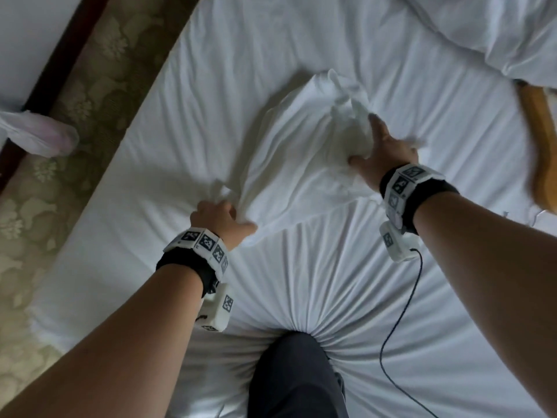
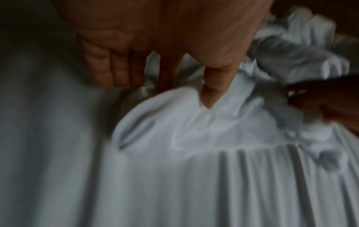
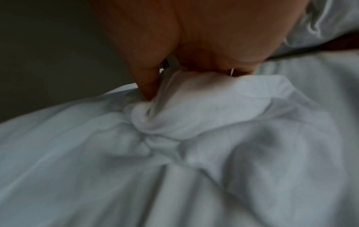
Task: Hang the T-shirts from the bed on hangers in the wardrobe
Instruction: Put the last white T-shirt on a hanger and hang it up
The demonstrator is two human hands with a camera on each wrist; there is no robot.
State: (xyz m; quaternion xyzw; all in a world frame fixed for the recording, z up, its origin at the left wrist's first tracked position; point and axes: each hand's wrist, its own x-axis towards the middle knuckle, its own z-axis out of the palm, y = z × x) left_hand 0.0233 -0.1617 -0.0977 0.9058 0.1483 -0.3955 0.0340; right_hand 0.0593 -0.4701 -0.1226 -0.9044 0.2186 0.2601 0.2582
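One white T-shirt [image 1: 289, 152] lies on the bed [image 1: 391, 312], out in front of the person's knee [image 1: 295, 372], and both hands are on it. The shirt's long axis runs on a slant, from the near-left bunch at the left hand [image 1: 217, 217] up to the far-right bunch at the right hand [image 1: 382, 149]; which end is the collar cannot be told. The left hand's fingers are curled round a gathered corner of the cloth, with the thumb [image 2: 211, 86] pressed into a fold in the left wrist view. The right hand grips a crumpled wad of the shirt, its fingers buried in the fabric and the thumb [image 3: 147, 86] pinching a fold in the right wrist view. One wooden hanger [image 1: 539, 152] lies on the bed to the right of the right hand, well apart from the shirt, its long side running toward and away from the person. Each wrist carries one band [image 1: 202, 245] of black-and-white square markers; no readable writing shows on them or on the shirt. A white duvet [image 1: 497, 28] is heaped at the far right.
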